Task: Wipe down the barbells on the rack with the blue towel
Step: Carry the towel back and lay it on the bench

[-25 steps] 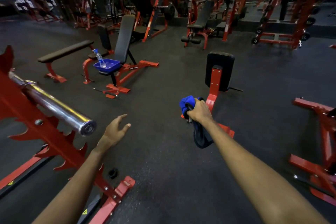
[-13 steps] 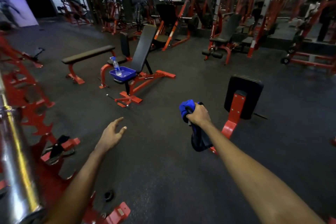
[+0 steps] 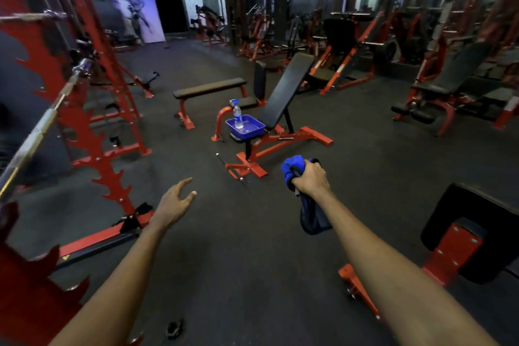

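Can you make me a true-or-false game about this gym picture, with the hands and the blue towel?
1. The right hand grips the blue towel. True.
2. The left hand holds the barbell. False: it is open in the air, touching nothing.
3. A bottle stands in the blue tray on the bench. True.
4. The blue towel is wiping the barbell. False: the barbell rests on the red rack at the left, apart from the towel.
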### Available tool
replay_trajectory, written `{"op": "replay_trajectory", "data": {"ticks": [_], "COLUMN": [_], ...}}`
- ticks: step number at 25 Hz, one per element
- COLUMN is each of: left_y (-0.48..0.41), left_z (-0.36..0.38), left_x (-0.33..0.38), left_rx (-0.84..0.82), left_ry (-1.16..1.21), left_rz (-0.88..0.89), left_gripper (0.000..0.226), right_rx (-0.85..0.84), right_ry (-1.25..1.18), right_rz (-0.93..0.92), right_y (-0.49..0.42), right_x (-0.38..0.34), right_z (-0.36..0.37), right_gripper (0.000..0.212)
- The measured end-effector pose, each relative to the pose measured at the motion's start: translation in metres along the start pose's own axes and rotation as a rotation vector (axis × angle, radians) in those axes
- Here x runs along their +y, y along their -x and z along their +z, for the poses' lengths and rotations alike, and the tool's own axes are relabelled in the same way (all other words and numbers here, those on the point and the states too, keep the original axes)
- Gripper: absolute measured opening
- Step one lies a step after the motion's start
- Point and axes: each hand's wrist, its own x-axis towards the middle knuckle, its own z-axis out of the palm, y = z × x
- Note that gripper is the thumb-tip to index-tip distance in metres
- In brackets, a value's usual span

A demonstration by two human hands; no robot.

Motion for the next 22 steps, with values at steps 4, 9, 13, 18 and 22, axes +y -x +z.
{"op": "replay_trajectory", "data": {"ticks": [4,9,13,18,22], "left_y": [-0.076,-0.175,-0.282,-0.412,-0.511], "left_z": [-0.008,-0.014,-0.020,-0.042,-0.076], "left_x": [0.020,0.024,0.002,-0.034,-0.057], "left_rx": [0.046,0.039,0.060,0.044,0.105], "left_ry": [-0.052,-0.084,-0.090,-0.054,-0.072], "left_rz": [-0.026,-0.032,0.028,0.040,0.037], "left_gripper": [0.051,0.053,0.056,0.058,0.057], "right_rx": [-0.031,-0.060,-0.050,-0.016,0.019], "right_ry": [-0.005,-0.035,-0.035,0.012,-0.011], "right_rz": [-0.029,-0.042,-0.076,-0.087,-0.086], "right_y": [-0.084,-0.186,-0.278,-0.395,-0.490], "right_x": [-0.007,-0.035,-0.074,-0.138,-0.185], "right_z": [0.005,0.034,0.064,0.087,0.102], "right_gripper": [0.048,0.050,0.052,0.051,0.050]}}
